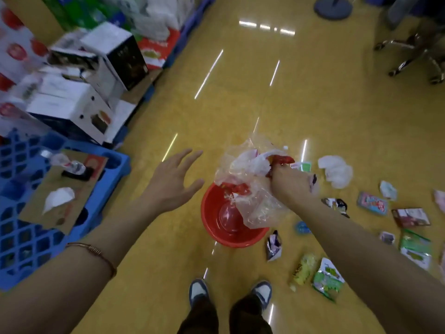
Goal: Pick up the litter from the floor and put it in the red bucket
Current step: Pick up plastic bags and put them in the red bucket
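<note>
A red bucket stands on the yellow floor just ahead of my feet. My right hand is shut on a bundle of litter, clear plastic bags with white paper and red wrapper scraps, and holds it above the bucket's far right rim. The plastic hangs partly into the bucket's mouth. My left hand hovers open to the left of the bucket, fingers spread, holding nothing. More litter lies on the floor to the right: crumpled white paper, a green packet, a yellow wrapper and several other packets.
A blue plastic pallet with a cardboard sheet on it lies at the left. Stacked boxes line the left side behind it. A chair base and a round stand foot are at the far right.
</note>
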A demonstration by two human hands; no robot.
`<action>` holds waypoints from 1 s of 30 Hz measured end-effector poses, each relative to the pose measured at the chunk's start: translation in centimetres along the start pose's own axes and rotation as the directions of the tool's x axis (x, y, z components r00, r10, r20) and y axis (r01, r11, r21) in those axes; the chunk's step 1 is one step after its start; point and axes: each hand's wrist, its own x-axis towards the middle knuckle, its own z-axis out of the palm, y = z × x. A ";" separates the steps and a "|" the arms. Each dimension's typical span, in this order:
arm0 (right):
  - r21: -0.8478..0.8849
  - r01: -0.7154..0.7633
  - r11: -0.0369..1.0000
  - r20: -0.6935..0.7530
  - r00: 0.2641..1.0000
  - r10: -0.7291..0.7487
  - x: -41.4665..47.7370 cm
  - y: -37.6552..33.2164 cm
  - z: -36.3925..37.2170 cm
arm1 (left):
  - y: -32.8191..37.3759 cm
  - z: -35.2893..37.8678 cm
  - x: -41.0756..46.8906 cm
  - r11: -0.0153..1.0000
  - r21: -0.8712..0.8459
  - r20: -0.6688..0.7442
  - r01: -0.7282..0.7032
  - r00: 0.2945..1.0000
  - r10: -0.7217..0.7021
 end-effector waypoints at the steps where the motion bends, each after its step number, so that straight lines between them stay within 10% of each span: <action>1: 0.055 -0.036 0.998 0.012 0.999 0.036 1.0 0.1 2.1 | -0.8 1.8 0.6 1.000 -0.011 0.008 -0.005 1.000 0.005; 10: 0.113 -0.028 0.993 0.308 0.951 -0.008 7.8 0.4 20.4 | -8.8 19.8 3.7 0.996 -0.059 0.128 0.068 0.990 -0.060; 30: 0.073 -0.047 0.996 0.325 0.945 0.021 17.0 -1.5 47.4 | -18.5 37.6 10.8 0.965 -0.257 -0.012 -0.048 0.999 0.047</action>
